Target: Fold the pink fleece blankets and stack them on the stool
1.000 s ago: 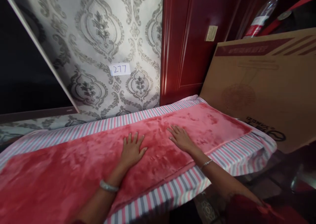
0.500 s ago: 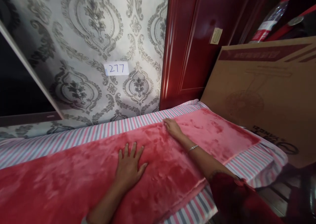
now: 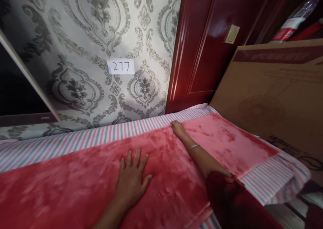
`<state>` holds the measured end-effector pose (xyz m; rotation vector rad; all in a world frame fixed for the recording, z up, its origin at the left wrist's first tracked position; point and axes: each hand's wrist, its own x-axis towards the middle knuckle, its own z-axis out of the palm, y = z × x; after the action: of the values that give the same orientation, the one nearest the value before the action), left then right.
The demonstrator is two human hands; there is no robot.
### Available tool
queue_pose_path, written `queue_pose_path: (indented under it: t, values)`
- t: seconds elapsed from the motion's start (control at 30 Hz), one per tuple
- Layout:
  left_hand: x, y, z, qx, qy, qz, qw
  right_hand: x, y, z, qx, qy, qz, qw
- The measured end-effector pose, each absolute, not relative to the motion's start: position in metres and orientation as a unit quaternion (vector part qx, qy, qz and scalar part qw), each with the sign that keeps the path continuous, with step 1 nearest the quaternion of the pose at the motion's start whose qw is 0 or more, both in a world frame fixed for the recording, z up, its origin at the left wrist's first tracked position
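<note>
A red plush blanket lies spread over a sheet with pink, grey and white stripes. My left hand rests flat on the blanket near the middle, fingers spread. Farther off and to the right, my right hand is at the blanket's far edge, its fingers curled in and seeming to pinch that edge. The fingertips there are partly hidden. A thin bracelet circles my right wrist.
Behind the bed is a patterned wall with a paper label reading 277. A dark screen stands at the left. To the right are a dark red door panel, a large cardboard box and a plastic bottle.
My view has shifted slightly, so the door, box and bottle sit farther right. The right hand's fingers look more curled at the blanket's edge. My left hand remains flat.
</note>
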<state>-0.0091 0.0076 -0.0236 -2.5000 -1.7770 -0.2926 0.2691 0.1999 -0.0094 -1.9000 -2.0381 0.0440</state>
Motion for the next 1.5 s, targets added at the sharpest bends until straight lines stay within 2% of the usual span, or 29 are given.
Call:
queue_pose_path:
  t: [0.2,0.37,0.43,0.73,0.87,1.07,1.3,1.5]
  values:
    - [-0.013,0.010,-0.030,-0.815,-0.566,-0.111,0.052,0.301,0.192,-0.001,-0.726,-0.656,-0.030,0.203]
    - [-0.015,0.013,-0.035,-0.816,-0.561,-0.119,0.069,0.323,0.181,-0.019,-0.778,-0.625,0.020,0.067]
    - [-0.015,0.013,-0.034,-0.816,-0.562,-0.116,0.071,0.325,0.181,-0.025,-0.775,-0.628,0.038,0.050]
    - [-0.014,0.010,-0.027,-0.819,-0.562,-0.098,0.061,0.317,0.177,-0.013,-0.762,-0.640,0.060,0.077]
    - [-0.015,0.011,-0.027,-0.819,-0.562,-0.101,0.057,0.309,0.170,-0.016,-0.715,-0.694,0.063,0.053]
    - [-0.011,0.008,-0.021,-0.817,-0.568,-0.087,0.037,0.298,0.171,-0.011,-0.724,-0.683,0.089,0.036]
    - [-0.008,0.003,-0.012,-0.818,-0.569,-0.089,0.018,0.255,0.155,-0.025,-0.685,-0.725,0.048,0.053]
    - [-0.012,0.002,-0.013,-0.857,-0.501,-0.117,-0.017,0.257,0.153,-0.022,-0.689,-0.721,0.056,0.047]
